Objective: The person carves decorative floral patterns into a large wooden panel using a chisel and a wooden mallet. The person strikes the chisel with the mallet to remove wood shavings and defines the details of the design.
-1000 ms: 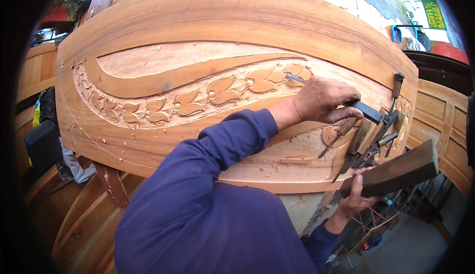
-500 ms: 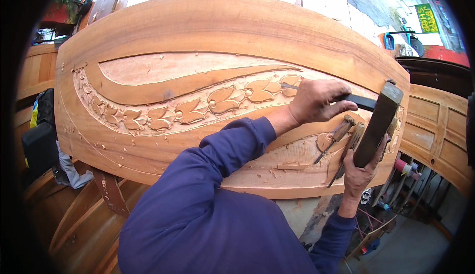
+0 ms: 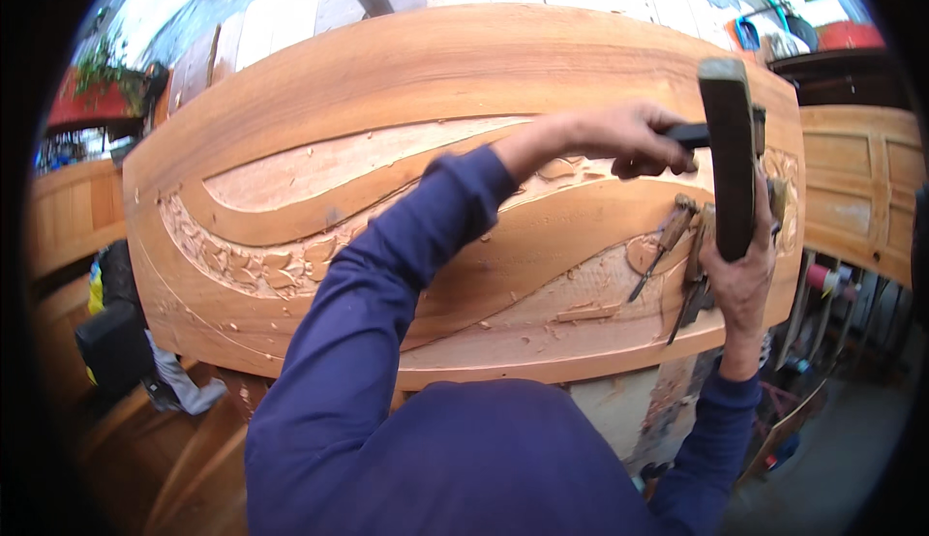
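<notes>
A large wooden panel (image 3: pixel 464 62) with a carved band of tulip-like flowers lies in front of me. My left hand (image 3: pixel 646 139) is closed around a chisel (image 3: pixel 689 135), whose dark handle sticks out to the right; the hand hides its blade. In my right hand (image 3: pixel 740 280) is a long dark wooden mallet (image 3: pixel 728 159), raised nearly upright, its head crossing in front of the chisel's handle end. Below the left hand a wooden-handled chisel (image 3: pixel 672 231) rests on the panel, and more tools (image 3: pixel 695 280) lie beside my right wrist.
Wood chips and a loose strip (image 3: pixel 586 312) are scattered over the panel. Another panelled wooden piece (image 3: pixel 852 178) stands at the right. A black case (image 3: pixel 114 341) sits at the left, and a plant (image 3: pixel 106 72) shows at the far left.
My left hand has moved with the chisel rightward along the panel. The mallet has come up and stands more upright. The view has shifted a little as well.
</notes>
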A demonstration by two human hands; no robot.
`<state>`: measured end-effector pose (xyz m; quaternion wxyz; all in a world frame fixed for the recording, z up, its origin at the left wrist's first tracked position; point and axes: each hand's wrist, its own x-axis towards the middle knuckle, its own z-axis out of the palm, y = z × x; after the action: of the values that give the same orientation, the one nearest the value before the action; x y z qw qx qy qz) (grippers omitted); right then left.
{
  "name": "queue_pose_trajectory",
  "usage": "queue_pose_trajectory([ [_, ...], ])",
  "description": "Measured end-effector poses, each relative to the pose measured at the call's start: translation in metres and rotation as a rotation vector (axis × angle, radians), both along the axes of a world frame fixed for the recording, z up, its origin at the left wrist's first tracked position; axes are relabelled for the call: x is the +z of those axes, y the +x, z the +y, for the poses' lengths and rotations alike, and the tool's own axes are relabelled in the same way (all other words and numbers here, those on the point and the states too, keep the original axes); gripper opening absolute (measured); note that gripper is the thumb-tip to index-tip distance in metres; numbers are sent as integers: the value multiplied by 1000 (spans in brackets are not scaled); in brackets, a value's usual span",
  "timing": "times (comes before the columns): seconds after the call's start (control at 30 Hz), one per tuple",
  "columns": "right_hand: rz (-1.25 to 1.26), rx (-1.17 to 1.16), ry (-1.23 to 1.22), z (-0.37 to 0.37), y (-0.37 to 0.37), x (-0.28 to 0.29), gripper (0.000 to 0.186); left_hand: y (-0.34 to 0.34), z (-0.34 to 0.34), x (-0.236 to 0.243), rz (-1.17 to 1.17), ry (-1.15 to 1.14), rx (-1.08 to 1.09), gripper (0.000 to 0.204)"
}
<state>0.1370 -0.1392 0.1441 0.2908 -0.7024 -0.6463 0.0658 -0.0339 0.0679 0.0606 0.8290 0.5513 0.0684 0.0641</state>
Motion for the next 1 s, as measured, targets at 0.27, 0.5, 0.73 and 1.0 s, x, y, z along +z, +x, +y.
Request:
queue_pose_trajectory([
  [0.27, 363, -417, 108, -31, 11, 10, 73, 19, -4, 8, 32, 66, 254, 29],
  [0.5, 322, -248, 294, -32, 21, 19, 55, 6, 10, 0, -64, 6, 395, 24],
  [0.73, 445, -138, 481, 11, 25, 42, 29, 0, 5, 5, -16, 53, 524, 26],
  [1.0, 214, -44, 26, 37, 16, 2, 72, 2, -2, -7, -51, 77, 454, 28],
])
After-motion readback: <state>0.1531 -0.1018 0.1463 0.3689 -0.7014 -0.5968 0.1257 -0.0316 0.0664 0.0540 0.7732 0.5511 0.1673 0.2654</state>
